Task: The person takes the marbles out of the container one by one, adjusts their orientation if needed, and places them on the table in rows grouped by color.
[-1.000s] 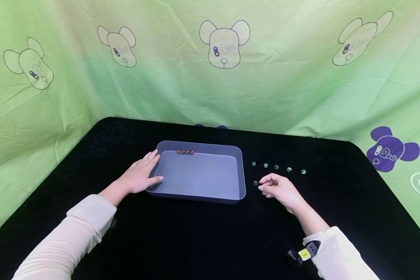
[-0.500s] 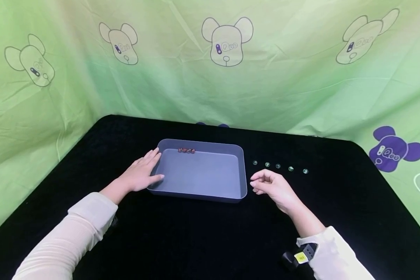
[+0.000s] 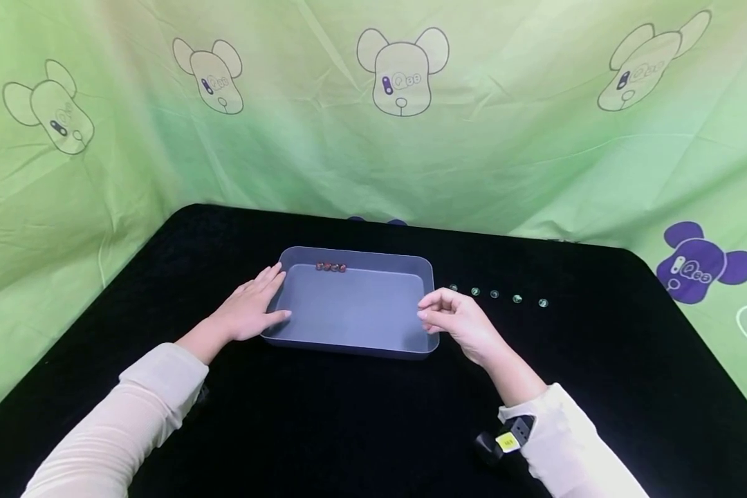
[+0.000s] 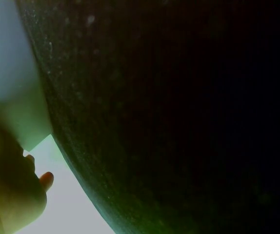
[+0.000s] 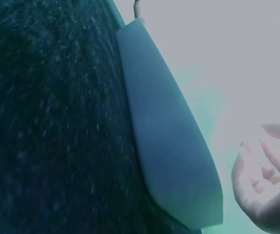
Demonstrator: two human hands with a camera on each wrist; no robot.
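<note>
My left hand (image 3: 249,311) rests with straight fingers on the left rim of a grey rectangular tray (image 3: 355,311). Above the tray's right edge, my right hand (image 3: 463,321) has thumb and fingertips drawn together in a pinch. The small dark reddish disc it picked up is hidden among those fingers. Inside the tray, several small reddish round pieces (image 3: 331,267) form a row along the back wall. In the right wrist view, the curled right hand (image 5: 269,180) appears beyond the tray's outer wall (image 5: 169,131).
A row of several small greenish glass discs (image 3: 517,299) lies to the right of the tray, partly behind the right hand. The table wears a black cloth (image 3: 348,422). Behind it hangs a green printed curtain (image 3: 286,173).
The reddish disc right of the tray has left the table, taken up by my right hand. That hand has moved left, over the tray's right rim. My left hand stays put.
</note>
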